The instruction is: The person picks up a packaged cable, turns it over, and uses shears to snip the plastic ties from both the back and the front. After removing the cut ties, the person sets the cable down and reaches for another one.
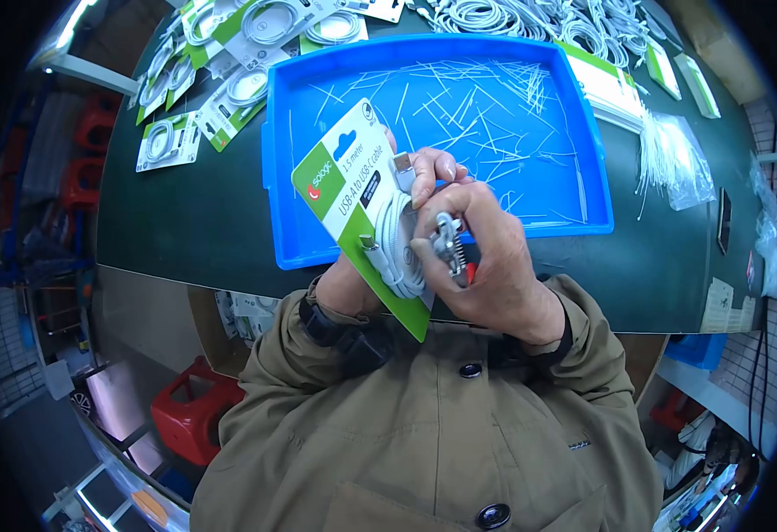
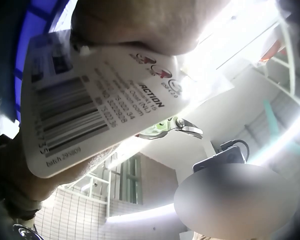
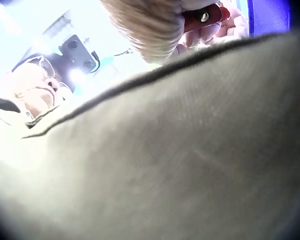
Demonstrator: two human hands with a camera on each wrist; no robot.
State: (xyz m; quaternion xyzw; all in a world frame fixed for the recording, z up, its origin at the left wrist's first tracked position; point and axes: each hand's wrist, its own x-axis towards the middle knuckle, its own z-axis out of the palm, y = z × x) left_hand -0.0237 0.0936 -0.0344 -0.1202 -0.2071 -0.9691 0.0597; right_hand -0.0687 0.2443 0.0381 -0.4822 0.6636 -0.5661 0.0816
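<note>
In the head view, a green-and-white cardboard card (image 1: 324, 183), printed for a USB-A to USB-C cable, stands tilted before the body. A coiled white cable (image 1: 397, 239) is fastened to its front. My left hand (image 1: 429, 175) holds the card from behind, its fingertips coming round the right edge beside the USB-A plug (image 1: 402, 165). My right hand (image 1: 505, 262) grips small spring-loaded cutters (image 1: 449, 241) with red handles, close to the coil. The left wrist view shows the card's back (image 2: 95, 110) with a barcode, and the metal cutter head (image 2: 187, 127) beyond its edge.
A blue tray (image 1: 441, 46) on the dark green table (image 1: 220, 213) contains scattered white ties. Carded cables (image 1: 171, 142) lie at left, loose coiled cables (image 1: 495, 19) at the back. A bundle of ties (image 1: 650, 160) and a plastic bag (image 1: 685, 168) lie at right.
</note>
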